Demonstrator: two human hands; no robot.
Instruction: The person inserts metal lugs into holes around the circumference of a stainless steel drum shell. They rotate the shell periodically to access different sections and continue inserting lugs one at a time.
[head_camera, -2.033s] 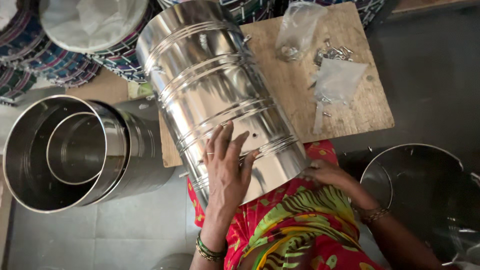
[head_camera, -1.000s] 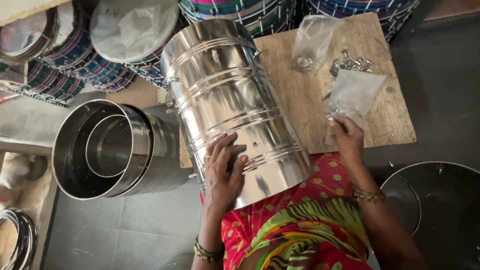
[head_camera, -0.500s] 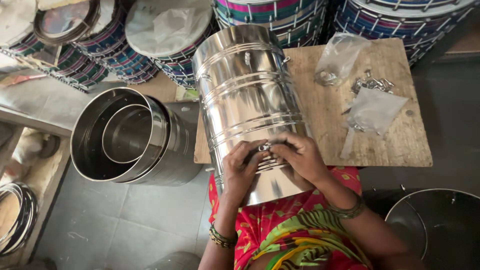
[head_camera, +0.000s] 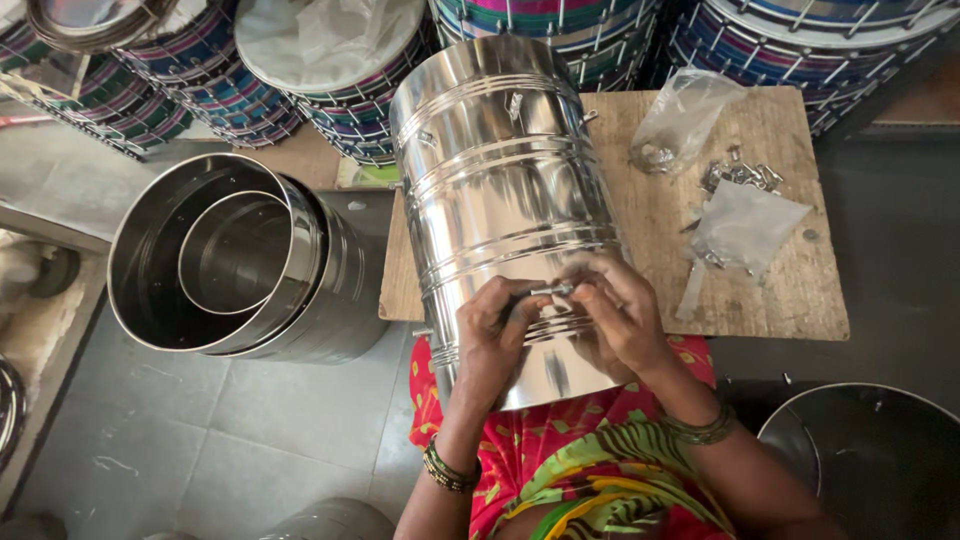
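Note:
A shiny steel drum shell (head_camera: 500, 180) lies on its side across my lap and a wooden board (head_camera: 770, 280). My left hand (head_camera: 492, 340) rests on the near end of the shell, fingers curled. My right hand (head_camera: 618, 312) pinches a small metal bolt (head_camera: 552, 291) against the shell's side, close to my left fingertips. Small lugs stick out along the shell's far rim.
Loose metal fittings (head_camera: 745, 177) and clear plastic bags (head_camera: 685, 115) lie on the board's right side. Nested steel shells (head_camera: 225, 265) stand on the floor at left. Another steel shell (head_camera: 870, 455) sits at lower right. Finished striped drums (head_camera: 200, 60) line the back.
My right hand went from the shell's near end to the fittings on the board, then came back to the shell with a small bolt. My left hand stayed on the shell.

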